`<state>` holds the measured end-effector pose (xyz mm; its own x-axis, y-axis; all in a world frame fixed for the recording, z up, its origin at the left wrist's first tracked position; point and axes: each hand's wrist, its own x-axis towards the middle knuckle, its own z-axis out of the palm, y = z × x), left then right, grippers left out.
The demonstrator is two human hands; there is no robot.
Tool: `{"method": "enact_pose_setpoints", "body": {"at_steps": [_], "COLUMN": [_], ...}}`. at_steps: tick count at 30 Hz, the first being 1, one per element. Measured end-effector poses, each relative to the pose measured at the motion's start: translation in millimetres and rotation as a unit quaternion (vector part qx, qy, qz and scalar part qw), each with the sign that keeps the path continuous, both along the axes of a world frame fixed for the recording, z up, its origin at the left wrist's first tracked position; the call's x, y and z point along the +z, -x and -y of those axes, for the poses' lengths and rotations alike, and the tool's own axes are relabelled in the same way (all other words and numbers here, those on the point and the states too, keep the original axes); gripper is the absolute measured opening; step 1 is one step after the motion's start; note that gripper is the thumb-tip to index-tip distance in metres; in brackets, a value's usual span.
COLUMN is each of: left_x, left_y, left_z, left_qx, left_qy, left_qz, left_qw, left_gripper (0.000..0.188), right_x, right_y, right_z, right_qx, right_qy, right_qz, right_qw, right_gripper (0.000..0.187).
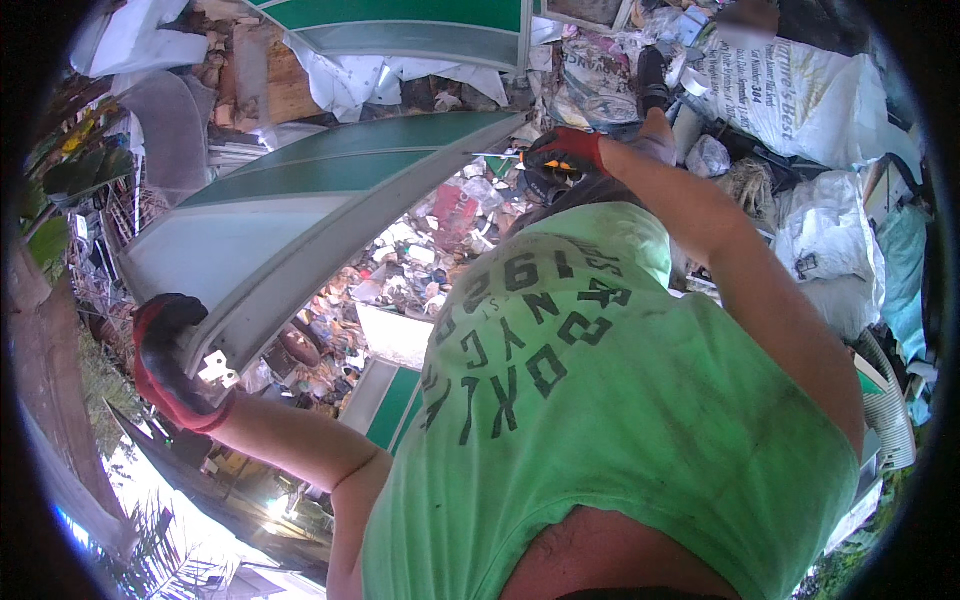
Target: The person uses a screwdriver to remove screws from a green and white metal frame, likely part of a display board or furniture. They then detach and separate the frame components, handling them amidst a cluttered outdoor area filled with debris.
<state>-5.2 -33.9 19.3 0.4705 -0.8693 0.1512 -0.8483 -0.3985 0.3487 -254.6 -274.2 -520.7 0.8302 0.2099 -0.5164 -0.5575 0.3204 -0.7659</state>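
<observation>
A framed panel [290, 215], green along one side and pale grey-white along the other, slants across the left and middle. Its metal rim runs from the near left up to the far middle. In a red and black work glove, my left hand [172, 360] is wrapped round the panel's near-left corner. My right hand [568, 152], gloved the same way, is closed on a screwdriver [493, 155] with an orange and black handle. Its thin shaft points left at the far end of the rim; whether the tip touches the rim, I cannot tell.
Loose scrap and litter [410, 255] cover the ground below the panel. Another green panel [420, 25] lies at the far side. Full white sacks [790, 95] stand at the right, near a ribbed grey hose [888, 415]. Leafy plants [85, 175] edge the left.
</observation>
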Motion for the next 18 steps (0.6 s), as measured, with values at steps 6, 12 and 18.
{"method": "enact_pose_setpoints", "body": {"at_steps": [6, 12, 18], "left_x": [-2.7, -4.3, 2.8], "left_y": [5.4, -0.1, -7.2], "left_z": [5.1, 6.5, 5.7], "left_qx": [0.034, -0.007, -0.018], "left_qy": [-0.003, -0.009, -0.014], "left_qz": [0.050, 0.079, 0.039], "left_qw": [0.998, 0.997, 0.999], "left_gripper": [0.044, 0.033, 0.029], "right_x": [21.4, 69.8, 75.7], "right_y": [-3.3, 8.3, 9.0], "right_z": [-9.0, -27.3, -14.4], "right_qx": [0.011, 0.115, 0.047], "right_qy": [-0.008, 0.424, 0.373], "right_qz": [-0.087, 0.065, 0.078], "right_qw": [0.996, 0.896, 0.923], "right_gripper": [0.054, 0.053, 0.050]}}
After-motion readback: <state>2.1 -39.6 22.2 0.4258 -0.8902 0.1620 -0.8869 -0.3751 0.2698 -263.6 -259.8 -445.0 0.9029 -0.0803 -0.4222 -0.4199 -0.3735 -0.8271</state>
